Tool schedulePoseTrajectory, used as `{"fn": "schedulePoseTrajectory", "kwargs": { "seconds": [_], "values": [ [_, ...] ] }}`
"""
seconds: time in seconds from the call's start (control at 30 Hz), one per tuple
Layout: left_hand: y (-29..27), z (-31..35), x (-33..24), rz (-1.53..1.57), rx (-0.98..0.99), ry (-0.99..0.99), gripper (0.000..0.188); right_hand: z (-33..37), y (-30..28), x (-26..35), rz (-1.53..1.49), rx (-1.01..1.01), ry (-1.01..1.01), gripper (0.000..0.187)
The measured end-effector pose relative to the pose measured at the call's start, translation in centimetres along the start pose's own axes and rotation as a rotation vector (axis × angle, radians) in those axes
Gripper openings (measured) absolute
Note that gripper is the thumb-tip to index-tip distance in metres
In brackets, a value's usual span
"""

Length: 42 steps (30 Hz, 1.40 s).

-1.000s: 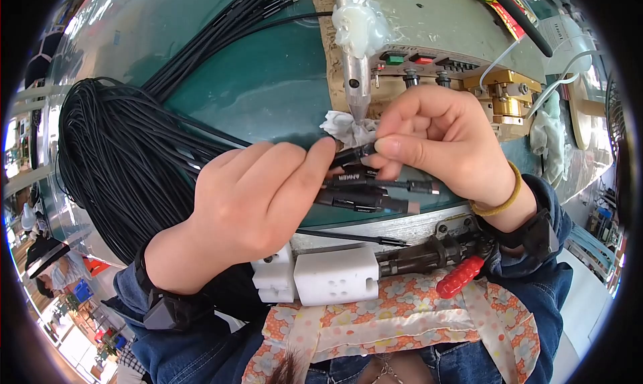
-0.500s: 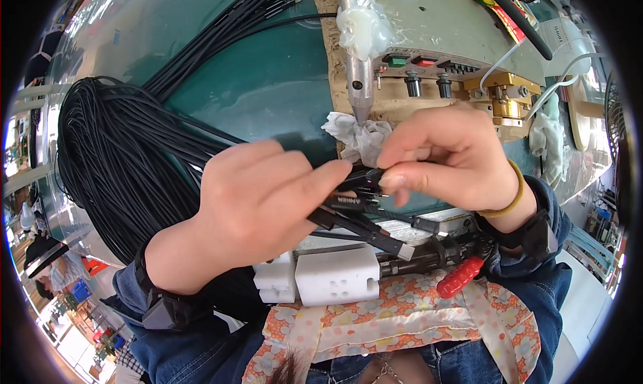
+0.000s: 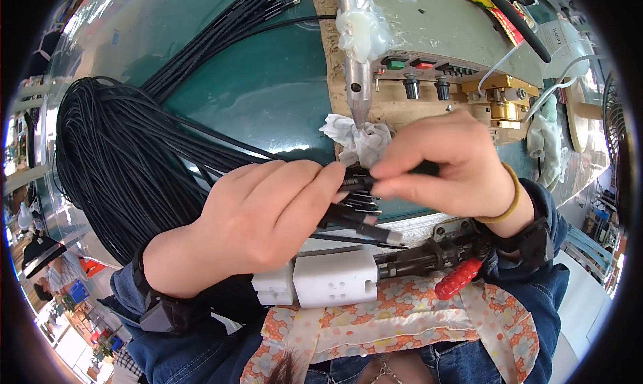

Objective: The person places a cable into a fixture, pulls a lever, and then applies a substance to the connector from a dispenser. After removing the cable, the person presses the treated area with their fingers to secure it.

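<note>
My left hand (image 3: 261, 216) is closed around the ends of several black cables, whose plugs stick out past its fingers. At the top of that bunch one black cable plug (image 3: 357, 184) points to the right. Thumb and forefinger of my right hand (image 3: 449, 166) pinch the tip of this plug. More plugs (image 3: 380, 234) with metal ends hang lower, slightly blurred. A large looped bundle of black cables (image 3: 114, 163) lies to the left and runs under my left hand. Just beyond the fingers, a metal nozzle (image 3: 359, 96) points down at crumpled white tissue (image 3: 365, 141).
A grey control box (image 3: 442, 36) with knobs and switches stands behind, beside a brass valve (image 3: 506, 106). In front are a white block (image 3: 336, 278) and a toggle clamp with a red handle (image 3: 459, 279). Further cables (image 3: 234, 26) lie at the back left on the green table.
My left fingers have curled in closer, and the lower plugs have shifted left and up. My right hand has moved slightly left, still pinching at the plug tip.
</note>
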<state>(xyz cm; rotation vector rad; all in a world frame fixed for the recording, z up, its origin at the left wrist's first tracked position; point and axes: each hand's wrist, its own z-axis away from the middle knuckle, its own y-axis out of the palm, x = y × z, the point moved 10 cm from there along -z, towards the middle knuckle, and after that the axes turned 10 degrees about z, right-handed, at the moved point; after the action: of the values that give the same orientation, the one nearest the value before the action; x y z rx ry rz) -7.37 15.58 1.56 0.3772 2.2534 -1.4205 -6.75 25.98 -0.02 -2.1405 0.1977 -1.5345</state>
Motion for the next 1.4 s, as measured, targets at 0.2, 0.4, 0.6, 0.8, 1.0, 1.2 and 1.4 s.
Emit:
{"fn": "schedulePoseTrajectory", "kwargs": {
  "seconds": [0.2,0.4,0.6,0.8,1.0,1.2,1.4],
  "values": [
    [1.1,0.1,1.9,-0.039,0.161,-0.193,0.046,1.6,1.7,-6.3,-0.509,-0.094,0.633,0.011],
    [0.4,-0.2,2.5,-0.05,0.091,-0.22,0.049,1.2,1.4,-6.5,-0.608,-0.125,0.659,0.011],
    [0.3,-0.1,2.3,-0.065,0.086,-0.198,0.05,1.5,1.6,-6.3,-0.655,-0.094,0.648,0.01],
    [0.3,-0.1,2.3,-0.077,0.105,-0.213,0.051,1.3,1.2,-5.3,-0.572,-0.15,0.492,0.008],
    [0.0,-0.3,1.5,-0.123,0.048,-0.099,0.048,1.0,1.1,-4.8,-0.601,-0.091,0.502,0.008],
    [-0.6,-0.3,0.5,-0.065,-0.01,0.019,0.038,1.2,2.1,-4.3,-0.695,0.042,0.556,0.007],
    [-0.7,-0.3,0.4,-0.016,0.016,-0.004,0.044,1.2,2.7,-4.0,-0.75,0.084,0.54,0.008]
  ]
}}
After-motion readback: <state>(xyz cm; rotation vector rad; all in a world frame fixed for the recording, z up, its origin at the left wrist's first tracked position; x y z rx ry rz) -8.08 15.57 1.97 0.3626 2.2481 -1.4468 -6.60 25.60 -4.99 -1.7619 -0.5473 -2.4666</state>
